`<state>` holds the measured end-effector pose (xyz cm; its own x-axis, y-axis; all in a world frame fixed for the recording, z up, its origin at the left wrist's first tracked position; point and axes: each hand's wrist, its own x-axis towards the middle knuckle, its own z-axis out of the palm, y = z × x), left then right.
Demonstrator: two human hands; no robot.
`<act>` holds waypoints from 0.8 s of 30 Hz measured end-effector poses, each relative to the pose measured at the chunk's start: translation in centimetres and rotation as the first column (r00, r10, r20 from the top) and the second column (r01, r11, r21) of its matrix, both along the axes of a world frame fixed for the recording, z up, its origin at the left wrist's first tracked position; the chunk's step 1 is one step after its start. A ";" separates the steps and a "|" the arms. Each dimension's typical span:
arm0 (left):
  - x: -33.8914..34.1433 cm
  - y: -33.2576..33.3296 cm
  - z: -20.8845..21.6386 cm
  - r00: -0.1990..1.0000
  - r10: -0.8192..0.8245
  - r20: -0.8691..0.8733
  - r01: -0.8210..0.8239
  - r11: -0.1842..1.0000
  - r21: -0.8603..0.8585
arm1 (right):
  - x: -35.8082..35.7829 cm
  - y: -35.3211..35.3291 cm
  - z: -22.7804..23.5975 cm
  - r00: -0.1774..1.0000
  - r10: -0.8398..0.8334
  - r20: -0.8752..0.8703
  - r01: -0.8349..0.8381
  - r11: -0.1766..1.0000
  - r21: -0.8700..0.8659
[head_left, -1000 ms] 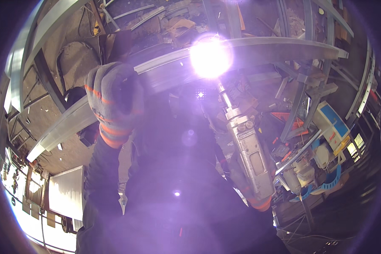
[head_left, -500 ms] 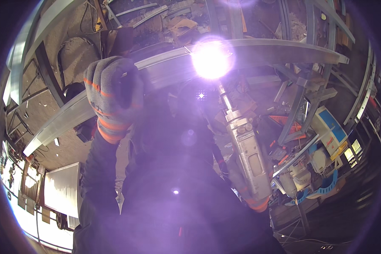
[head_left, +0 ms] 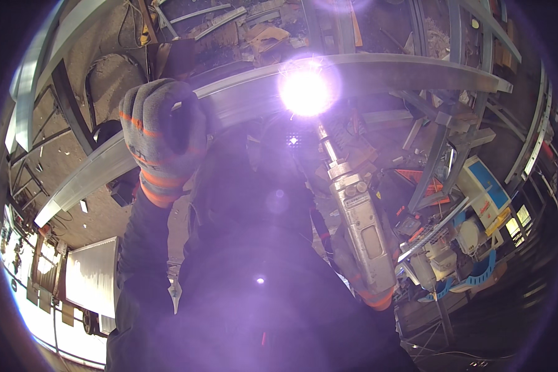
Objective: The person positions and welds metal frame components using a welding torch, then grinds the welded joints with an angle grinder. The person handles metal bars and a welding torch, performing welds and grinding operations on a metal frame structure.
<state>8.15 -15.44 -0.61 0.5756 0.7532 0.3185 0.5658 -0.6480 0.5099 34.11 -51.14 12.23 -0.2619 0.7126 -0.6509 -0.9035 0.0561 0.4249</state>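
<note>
A long grey metal beam [head_left: 409, 73] runs across in front of me from lower left to far right. My left hand [head_left: 164, 133], in a grey glove with orange bands, is closed over the beam left of its middle. In my right hand [head_left: 347, 263], also gloved and mostly hidden behind the tool, is a silver handheld welding torch [head_left: 363, 220]. Its narrow nozzle [head_left: 327, 146] points up toward the beam. A blinding white welding glow [head_left: 307, 92] with fine sparks sits on the beam just beyond the nozzle, hiding the spot itself.
More metal bars [head_left: 440, 155] and frames stand at the right. A blue-and-white machine [head_left: 485, 186] is beyond them, near blue curved parts [head_left: 474, 276]. Scraps and cardboard [head_left: 270, 37] lie on the far floor. At the left are a black cable [head_left: 90, 80] and a white panel [head_left: 93, 276].
The glow and torch tip have shifted very slightly left. My left hand has moved a touch left and up in the picture, still closed on the beam.
</note>
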 end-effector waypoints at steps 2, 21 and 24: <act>0.0 0.0 0.0 1.000 -0.013 0.021 0.013 1.000 0.012 | 0.2 -0.7 0.3 1.000 -0.007 -0.026 0.006 0.999 -0.033; 0.7 0.1 -0.3 1.000 0.008 0.030 -0.009 0.999 0.036 | -1.8 5.4 -0.4 0.996 -0.092 0.005 0.091 0.996 0.019; 0.7 -0.1 0.0 1.000 0.017 0.021 -0.018 0.999 0.038 | -2.0 5.9 -0.2 0.989 -0.097 0.107 0.093 0.995 0.039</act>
